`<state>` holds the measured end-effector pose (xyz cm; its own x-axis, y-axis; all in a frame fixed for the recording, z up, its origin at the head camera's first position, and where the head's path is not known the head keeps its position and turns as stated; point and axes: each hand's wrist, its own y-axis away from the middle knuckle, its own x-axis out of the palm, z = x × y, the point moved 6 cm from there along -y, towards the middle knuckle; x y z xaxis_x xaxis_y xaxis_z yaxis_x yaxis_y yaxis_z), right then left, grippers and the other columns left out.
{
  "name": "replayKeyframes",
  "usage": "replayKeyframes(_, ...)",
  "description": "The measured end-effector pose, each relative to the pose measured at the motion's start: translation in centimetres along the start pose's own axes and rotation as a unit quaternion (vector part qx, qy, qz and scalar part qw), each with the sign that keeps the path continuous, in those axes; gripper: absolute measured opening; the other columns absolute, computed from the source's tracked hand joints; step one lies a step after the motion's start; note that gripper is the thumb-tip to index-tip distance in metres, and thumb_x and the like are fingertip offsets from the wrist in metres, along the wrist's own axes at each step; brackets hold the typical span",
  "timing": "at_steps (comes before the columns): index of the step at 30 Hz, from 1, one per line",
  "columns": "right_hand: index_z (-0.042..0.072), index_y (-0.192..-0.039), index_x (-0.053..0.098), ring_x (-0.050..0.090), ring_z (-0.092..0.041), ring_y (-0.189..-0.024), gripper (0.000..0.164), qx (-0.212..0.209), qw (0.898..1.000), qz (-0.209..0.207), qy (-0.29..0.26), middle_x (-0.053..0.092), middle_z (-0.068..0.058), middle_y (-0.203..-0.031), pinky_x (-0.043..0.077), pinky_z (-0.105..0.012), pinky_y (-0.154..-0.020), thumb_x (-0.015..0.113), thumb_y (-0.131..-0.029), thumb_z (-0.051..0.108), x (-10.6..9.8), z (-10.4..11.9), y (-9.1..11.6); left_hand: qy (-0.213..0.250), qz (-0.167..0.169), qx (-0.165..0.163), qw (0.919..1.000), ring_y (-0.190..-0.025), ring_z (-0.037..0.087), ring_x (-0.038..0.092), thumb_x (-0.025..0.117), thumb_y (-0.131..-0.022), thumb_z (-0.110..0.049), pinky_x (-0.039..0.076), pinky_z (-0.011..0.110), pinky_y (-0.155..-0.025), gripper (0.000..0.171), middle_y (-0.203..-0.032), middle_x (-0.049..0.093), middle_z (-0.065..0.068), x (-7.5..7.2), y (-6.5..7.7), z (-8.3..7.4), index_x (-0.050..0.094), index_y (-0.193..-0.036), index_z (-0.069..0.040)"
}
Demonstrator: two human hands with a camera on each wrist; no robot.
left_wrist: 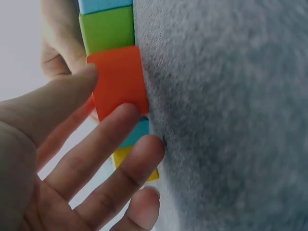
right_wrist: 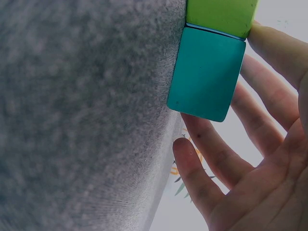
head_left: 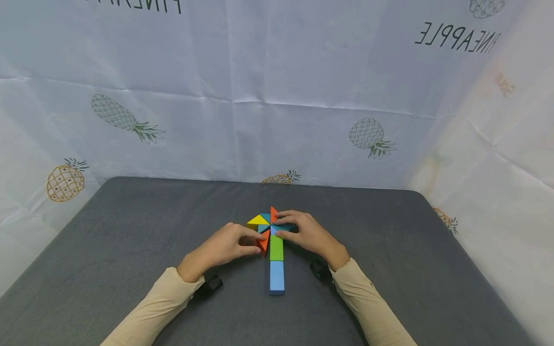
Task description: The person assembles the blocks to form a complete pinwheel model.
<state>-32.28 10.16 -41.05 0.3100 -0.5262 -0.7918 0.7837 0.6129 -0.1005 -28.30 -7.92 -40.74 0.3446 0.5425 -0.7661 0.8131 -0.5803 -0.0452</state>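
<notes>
Several triangular blocks form a pinwheel on the table. My left hand (head_left: 225,244) is at its near left, thumb and fingers pinching an orange triangular block (left_wrist: 119,82). From the far right, my right hand (head_left: 309,233) reaches over the pinwheel with fingers spread and fairly straight. Its thumb lies by the green block (head_left: 276,248), while its fingertips touch around the teal triangular block (right_wrist: 207,74) and another orange triangular block (head_left: 273,215). A yellow triangular block (head_left: 258,220) points out left. Below the pinwheel, the green block and a light blue block (head_left: 277,278) lie end to end.
The dark grey tabletop (head_left: 130,230) extends around the blocks. Behind it hangs a pale cloth (head_left: 277,134) printed with pineapples. Black wrist devices sit under both wrists, next to the beige sleeves (head_left: 153,307).
</notes>
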Motion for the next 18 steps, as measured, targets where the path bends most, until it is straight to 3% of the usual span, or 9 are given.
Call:
replayKeyframes(10, 0.011, -0.127, 0.068, 0.051, -0.031, -0.135, 0.036, -0.011, 1.0, -0.007, 0.004, 0.056, -0.011, -0.144, 0.047, -0.048, -0.106, 0.066, -0.096, 0.028, -0.19, 0.44, 0.1, 0.007, -0.019, 0.014, 0.9997, -0.083, 0.005, 0.069, 0.072, -0.091, -0.018, 0.051, 0.019, -0.07, 0.035, -0.1, 0.077, 0.0, 0.18, 0.0, -0.54, 0.07, -0.124, -0.008)
replayKeyframes(18, 0.011, -0.127, 0.068, 0.052, -0.031, -0.134, 0.036, -0.007, 1.0, -0.006, 0.002, 0.056, -0.011, -0.143, 0.046, -0.049, -0.106, 0.067, -0.096, 0.028, -0.24, 0.47, 0.16, 0.019, -0.005, 0.005, 0.9998, -0.056, 0.002, 0.049, 0.072, -0.091, -0.018, 0.041, 0.019, -0.054, 0.045, -0.089, 0.075, 0.001, 0.32, -0.07, -0.4, 0.063, -0.134, -0.01)
